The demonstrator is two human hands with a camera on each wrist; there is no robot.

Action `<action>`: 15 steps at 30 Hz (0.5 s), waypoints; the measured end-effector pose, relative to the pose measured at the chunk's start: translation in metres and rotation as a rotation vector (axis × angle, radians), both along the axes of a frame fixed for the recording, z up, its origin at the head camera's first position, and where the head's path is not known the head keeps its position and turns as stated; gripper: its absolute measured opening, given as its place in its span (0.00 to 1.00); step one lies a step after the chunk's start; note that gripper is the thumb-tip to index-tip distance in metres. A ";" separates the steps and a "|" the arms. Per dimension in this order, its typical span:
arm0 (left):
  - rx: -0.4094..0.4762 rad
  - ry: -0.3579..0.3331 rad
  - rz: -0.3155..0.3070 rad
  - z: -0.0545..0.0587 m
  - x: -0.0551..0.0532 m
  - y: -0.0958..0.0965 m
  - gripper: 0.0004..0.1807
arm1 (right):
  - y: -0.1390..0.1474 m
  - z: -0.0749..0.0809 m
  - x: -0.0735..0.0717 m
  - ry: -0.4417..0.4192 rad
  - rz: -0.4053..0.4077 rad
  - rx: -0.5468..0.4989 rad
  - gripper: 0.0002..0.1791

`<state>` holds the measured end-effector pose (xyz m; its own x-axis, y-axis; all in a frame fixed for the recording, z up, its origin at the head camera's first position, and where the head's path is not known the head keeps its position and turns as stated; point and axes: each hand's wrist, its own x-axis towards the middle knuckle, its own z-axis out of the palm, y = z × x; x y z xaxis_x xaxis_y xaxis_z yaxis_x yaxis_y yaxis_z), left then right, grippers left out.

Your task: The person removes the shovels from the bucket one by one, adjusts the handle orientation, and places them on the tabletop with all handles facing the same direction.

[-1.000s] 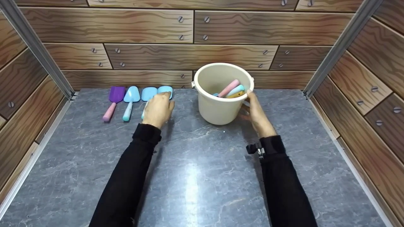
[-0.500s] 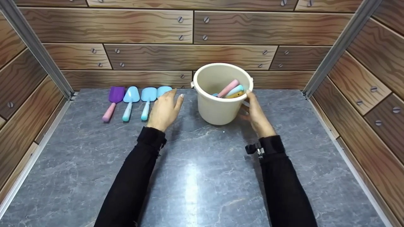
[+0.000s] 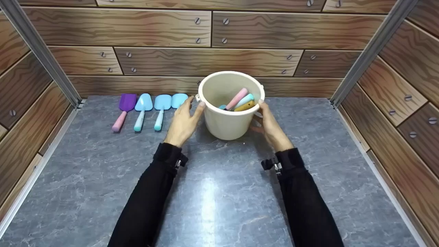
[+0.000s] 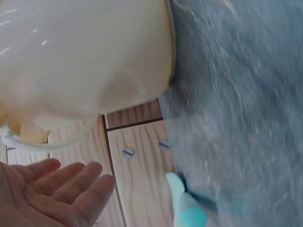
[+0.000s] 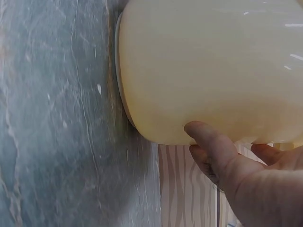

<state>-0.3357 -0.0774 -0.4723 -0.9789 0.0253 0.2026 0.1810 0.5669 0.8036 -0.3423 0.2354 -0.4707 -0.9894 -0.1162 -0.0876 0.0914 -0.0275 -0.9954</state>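
A cream bucket [image 3: 224, 125] stands on the table, several items inside it: a pink handle [image 3: 236, 98], a light blue handle [image 3: 244, 102] and a yellow piece [image 3: 245, 106]. My right hand [image 3: 272, 132] touches its right side, thumb at the rim, fingers lightly bent along the wall, as the right wrist view also shows. My left hand [image 3: 181, 125] is at the left side, fingers spread, thumb tip close to the rim; in the left wrist view its palm [image 4: 47, 198] holds nothing. Behind this hand, a light blue spatula head [image 3: 179, 100] shows, its handle hidden.
Left of the hands lie a purple spatula [image 3: 127, 102] with a pink handle and two light blue ones, a tapered spatula [image 3: 143, 103] and a squarer spatula [image 3: 162, 102]. Plank-patterned walls [image 3: 164, 29] border the grey table [image 3: 219, 206] at back and sides.
The left hand has left the rightmost light blue spatula, now lying in the row, and moved right to the bucket. The bucket has shifted left and slightly nearer, the right hand moving along with it.
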 end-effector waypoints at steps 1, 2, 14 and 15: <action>0.030 -0.012 -0.002 -0.001 0.000 0.000 0.52 | -0.001 0.000 0.000 -0.003 0.002 -0.004 0.47; 0.061 -0.022 -0.004 -0.002 0.001 0.000 0.52 | -0.003 0.000 0.001 -0.005 0.004 -0.007 0.47; 0.570 -0.138 -0.095 -0.007 0.001 0.004 0.53 | -0.021 -0.001 0.007 0.010 0.057 -0.043 0.47; 0.612 -0.149 -0.101 -0.007 0.001 0.004 0.55 | -0.022 -0.001 0.008 0.012 0.065 -0.043 0.47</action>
<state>-0.3344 -0.0734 -0.4793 -0.9966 0.0419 0.0714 0.0708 -0.0166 0.9974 -0.3347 0.2131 -0.4714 -0.9806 -0.1834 -0.0697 0.0828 -0.0646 -0.9945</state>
